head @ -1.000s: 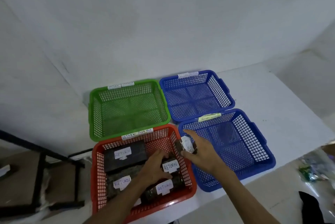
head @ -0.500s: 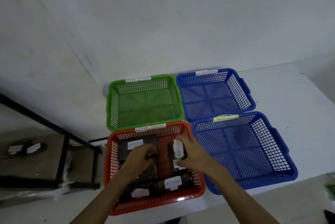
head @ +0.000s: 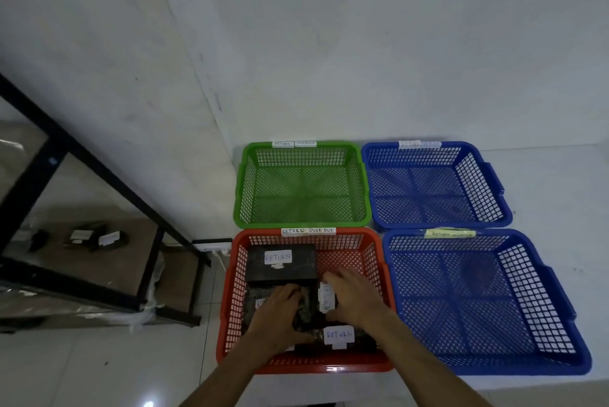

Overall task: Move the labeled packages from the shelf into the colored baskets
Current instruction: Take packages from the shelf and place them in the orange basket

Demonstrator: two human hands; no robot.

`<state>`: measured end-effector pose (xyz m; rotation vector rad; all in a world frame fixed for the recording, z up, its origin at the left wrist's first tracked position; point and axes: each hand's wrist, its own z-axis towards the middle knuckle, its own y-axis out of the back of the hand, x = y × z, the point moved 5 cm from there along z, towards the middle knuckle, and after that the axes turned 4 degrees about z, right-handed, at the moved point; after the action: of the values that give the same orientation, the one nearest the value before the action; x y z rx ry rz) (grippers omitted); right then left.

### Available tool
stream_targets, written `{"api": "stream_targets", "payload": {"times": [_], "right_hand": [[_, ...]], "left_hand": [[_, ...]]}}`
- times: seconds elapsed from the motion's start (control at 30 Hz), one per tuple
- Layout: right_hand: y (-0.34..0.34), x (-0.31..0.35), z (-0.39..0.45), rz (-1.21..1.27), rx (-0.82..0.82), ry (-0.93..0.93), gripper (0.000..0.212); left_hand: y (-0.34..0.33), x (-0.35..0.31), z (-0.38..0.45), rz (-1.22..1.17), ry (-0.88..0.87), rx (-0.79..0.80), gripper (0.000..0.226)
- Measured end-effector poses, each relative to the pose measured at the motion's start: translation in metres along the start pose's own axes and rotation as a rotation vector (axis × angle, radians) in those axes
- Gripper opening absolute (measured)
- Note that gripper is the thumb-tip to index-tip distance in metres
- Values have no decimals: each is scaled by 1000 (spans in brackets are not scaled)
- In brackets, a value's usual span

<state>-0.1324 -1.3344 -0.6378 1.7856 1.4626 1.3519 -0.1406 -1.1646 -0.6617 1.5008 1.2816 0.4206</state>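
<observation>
Red mesh plastic basket (head: pixel 232 301) holds dark labelled packages (head: pixel 281 263); left hand (head: pixel 280 314) grips one, right hand (head: pixel 354 296) rests fingers curled on another.

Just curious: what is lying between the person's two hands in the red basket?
In the head view, dark wrapped packages lie between the left hand and right hand.

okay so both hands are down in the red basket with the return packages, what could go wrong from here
1. Every package so far sits in the red basket, while the green basket and both blue baskets are empty; if labels differ, some may be mis-sorted.
2. The left hand and right hand cover several labels, so a wrong one could go unnoticed.
3. The red basket's near edge seems to sit at the table's front edge; pressing down there might tip it.
</observation>
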Motion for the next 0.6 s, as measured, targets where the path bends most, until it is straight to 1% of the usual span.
{"api": "stream_targets", "payload": {"times": [0.1,0.3,0.43,0.5,0.6], "right_hand": [[0,-1,4,-62,36,7,66],[-12,-3,6,-104,71,-6,78],[-10,-7,5,-12,148,-43,84],[-6,-8,5,25,184,-64,82],[5,-6,4,65,180,-100,78]], "left_hand": [[-2,1,0,11,13,-15,85],[-2,1,-2,-1,9,-12,85],[-3,3,-1,-6,1,8,85],[-1,3,-1,-5,-6,18,85],[6,3,-5,-19,-35,17,79]]}}
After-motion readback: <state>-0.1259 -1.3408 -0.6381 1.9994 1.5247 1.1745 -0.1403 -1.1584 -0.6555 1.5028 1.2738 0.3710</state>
